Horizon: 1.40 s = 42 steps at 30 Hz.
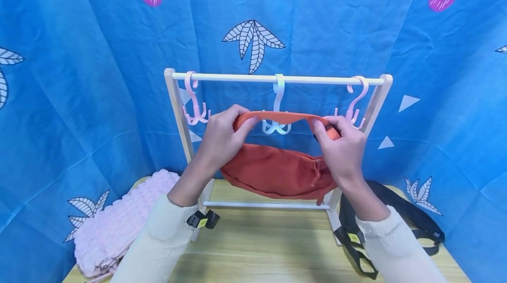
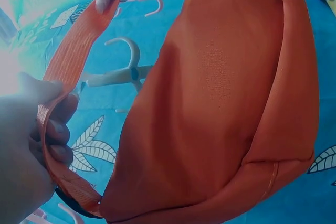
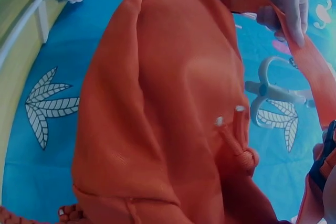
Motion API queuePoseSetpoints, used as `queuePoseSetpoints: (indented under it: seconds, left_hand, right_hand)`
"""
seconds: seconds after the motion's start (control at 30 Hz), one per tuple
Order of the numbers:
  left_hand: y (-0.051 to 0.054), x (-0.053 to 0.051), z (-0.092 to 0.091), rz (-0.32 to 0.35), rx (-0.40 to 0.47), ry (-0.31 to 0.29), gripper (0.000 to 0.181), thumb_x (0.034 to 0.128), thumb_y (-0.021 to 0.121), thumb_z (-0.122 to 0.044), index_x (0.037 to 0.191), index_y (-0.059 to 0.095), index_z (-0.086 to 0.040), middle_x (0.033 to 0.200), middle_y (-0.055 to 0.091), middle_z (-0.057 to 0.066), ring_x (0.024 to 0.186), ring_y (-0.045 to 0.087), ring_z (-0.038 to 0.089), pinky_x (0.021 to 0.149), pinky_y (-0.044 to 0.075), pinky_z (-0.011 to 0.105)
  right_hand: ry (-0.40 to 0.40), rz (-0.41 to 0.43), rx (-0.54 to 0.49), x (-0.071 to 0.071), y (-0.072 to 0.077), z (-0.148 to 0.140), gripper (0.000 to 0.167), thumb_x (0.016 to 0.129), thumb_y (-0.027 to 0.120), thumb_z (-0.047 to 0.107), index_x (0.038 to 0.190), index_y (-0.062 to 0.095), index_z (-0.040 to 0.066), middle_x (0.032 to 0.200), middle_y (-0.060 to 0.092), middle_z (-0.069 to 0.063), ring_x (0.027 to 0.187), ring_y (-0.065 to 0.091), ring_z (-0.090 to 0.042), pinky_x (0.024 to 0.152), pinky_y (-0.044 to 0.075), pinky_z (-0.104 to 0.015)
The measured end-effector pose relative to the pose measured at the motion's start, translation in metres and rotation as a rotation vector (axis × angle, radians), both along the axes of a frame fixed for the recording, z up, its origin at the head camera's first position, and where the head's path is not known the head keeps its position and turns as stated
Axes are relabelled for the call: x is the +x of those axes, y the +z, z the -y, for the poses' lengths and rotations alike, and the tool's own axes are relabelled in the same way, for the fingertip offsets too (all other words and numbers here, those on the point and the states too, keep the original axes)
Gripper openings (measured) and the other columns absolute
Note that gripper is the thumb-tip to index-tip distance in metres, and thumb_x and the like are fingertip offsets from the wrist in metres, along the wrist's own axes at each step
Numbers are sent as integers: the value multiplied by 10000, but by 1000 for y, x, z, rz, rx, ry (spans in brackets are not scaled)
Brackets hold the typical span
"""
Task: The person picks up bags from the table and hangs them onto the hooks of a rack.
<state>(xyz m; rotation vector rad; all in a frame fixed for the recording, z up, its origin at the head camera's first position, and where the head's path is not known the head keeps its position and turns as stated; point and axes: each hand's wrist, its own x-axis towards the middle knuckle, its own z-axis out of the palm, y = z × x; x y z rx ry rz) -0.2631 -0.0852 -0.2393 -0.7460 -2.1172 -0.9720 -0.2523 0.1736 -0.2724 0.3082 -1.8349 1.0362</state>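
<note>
An orange-red waist bag (image 1: 277,170) hangs by its strap (image 1: 283,118) from both hands, in front of the rack's middle hook. The left hand (image 1: 226,135) pinches the strap at its left part, thumb on top; in the left wrist view the fingers (image 2: 60,129) curl round the band. The right hand (image 1: 343,146) grips the strap's right part beside a dark buckle, which shows at the right edge of the right wrist view. A pale blue-white hook (image 1: 278,93) on the bar is seen just behind the strap, partly covered by it. Whether strap and hook touch cannot be told.
The wooden rack's bar (image 1: 237,77) also carries a pink hook (image 1: 192,98) at left and another pink hook (image 1: 358,98) at right. A fluffy pink bag (image 1: 123,221) lies at left on the wooden table (image 1: 257,248); a black bag (image 1: 404,208) lies at right. Blue cloth surrounds the table.
</note>
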Motion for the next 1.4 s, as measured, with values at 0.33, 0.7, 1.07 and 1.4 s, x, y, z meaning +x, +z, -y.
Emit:
queuePoseSetpoints:
  seconds: [0.33, 0.7, 1.07, 1.4]
  left_hand:
    - [3, -8, 1, -3, 25, 21, 260, 968, 743, -195, 1148, 694, -12, 844, 687, 131, 662, 565, 202, 615, 508, 246]
    - [1, -17, 2, 47, 46, 35, 267, 971, 741, -221, 1149, 701, -26, 840, 688, 125, 660, 563, 206, 607, 514, 264]
    - [-6, -21, 3, 123, 49, 38, 261, 1008, 691, -253, 1145, 692, -32, 813, 664, 113, 653, 553, 212, 583, 494, 276]
    - [-10, -23, 5, 255, 33, 32, 270, 1035, 642, -319, 1137, 685, -73, 821, 646, 95, 713, 573, 219, 635, 502, 296]
  right_hand:
    - [29, 46, -33, -3, 7, 7, 265, 953, 756, 244, 1076, 746, 9, 963, 763, -145, 808, 648, -134, 699, 529, -82]
    - [25, 51, -5, -7, 7, 7, 262, 959, 750, 218, 1128, 767, 19, 1013, 777, -175, 876, 694, -252, 723, 487, -35]
    - [30, 133, 36, -9, 2, 9, 296, 1004, 685, 301, 1181, 767, 79, 1004, 779, -137, 851, 675, -216, 702, 486, -58]
    - [89, 312, 34, -13, -2, 3, 340, 1018, 643, 371, 1149, 755, 78, 956, 754, -134, 813, 640, -222, 651, 517, -157]
